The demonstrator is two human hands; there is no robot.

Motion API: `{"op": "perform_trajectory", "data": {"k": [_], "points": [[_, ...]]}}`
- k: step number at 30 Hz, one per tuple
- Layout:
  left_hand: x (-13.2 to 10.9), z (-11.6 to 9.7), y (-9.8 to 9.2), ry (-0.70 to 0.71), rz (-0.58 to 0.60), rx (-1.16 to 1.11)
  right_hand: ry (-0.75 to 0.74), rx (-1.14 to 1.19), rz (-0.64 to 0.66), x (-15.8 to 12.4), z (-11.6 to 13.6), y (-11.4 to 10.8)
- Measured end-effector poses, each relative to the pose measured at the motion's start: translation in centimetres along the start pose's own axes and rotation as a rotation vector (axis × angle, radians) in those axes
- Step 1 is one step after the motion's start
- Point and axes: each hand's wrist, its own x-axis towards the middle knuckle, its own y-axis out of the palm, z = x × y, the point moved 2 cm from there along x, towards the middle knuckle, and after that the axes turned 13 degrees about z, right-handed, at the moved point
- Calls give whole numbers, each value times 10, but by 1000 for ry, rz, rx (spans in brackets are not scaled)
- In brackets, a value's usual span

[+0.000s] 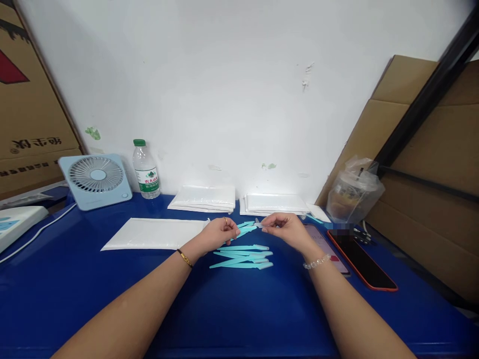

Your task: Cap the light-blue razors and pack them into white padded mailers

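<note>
My left hand (219, 233) is closed, pinching the handle of a turquoise eyebrow razor (245, 230) whose head points right. Opposite it, my right hand (286, 229) pinches a small translucent piece (258, 224), which looks like a blade cover, close to the razor's head. Whether the two touch, I cannot tell. Just below my hands, several more eyebrow razors (239, 266) lie loosely fanned on the blue table (239, 309), with their heads to the right. A white padded envelope (149, 234) lies flat beside my left hand.
Two stacks of white envelopes (202, 198) (275, 202) rest against the wall. A water bottle (147, 172) and a blue fan (96, 180) stand at back left. To the right are two phones (361, 259) (325, 244) and a bagged drink cup (354, 192). Cardboard (422, 209) borders the right side.
</note>
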Motion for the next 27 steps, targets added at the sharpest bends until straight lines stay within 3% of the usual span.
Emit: {"op": "perform_trajectory", "data": {"k": [13, 19, 22, 24, 25, 27], "points": [[-2, -5, 0, -10, 5, -11, -6, -24, 19, -1, 2, 1], [-1, -3, 8, 12, 66, 20, -11, -15, 131, 0, 2, 15], [-1, -1, 13, 23, 61, 167, 40, -25, 285, -2, 1, 17], [-1, -1, 13, 34, -11, 343, 71, -57, 399, -3, -1, 15], [-1, -1, 12, 39, -61, 441, 80, -98, 406, -3, -3, 13], [-1, -1, 9, 45, -161, 627, 90, -246, 277, 0, -8, 8]]}}
